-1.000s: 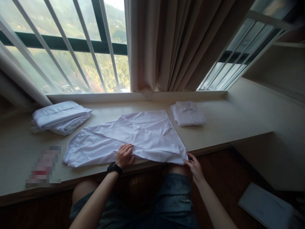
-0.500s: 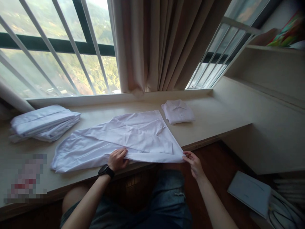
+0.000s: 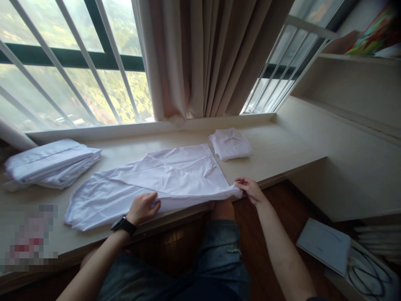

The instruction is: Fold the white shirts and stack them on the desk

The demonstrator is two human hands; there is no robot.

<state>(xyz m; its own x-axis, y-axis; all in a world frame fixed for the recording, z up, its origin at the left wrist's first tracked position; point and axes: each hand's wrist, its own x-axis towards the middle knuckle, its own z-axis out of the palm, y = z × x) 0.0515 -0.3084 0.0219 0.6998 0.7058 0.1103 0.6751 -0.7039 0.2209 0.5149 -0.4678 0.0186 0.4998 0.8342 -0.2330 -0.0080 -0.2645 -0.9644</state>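
Both arms reach forward from the lap, the left hand (image 3: 142, 207) with fingers curled pinching the near hem of the white garment (image 3: 156, 179) and the right hand (image 3: 250, 190) gripping its near right corner, the garment lying lengthwise left to right along the ledge (image 3: 282, 154), no writing legible.

A single head-worn camera looks forward and down from a seated position at close range over the tabletop (image 3: 282, 154), taking in the person's forearms and knees at the bottom edge and the barred window (image 3: 72, 62) and curtain (image 3: 200, 54) straight ahead.
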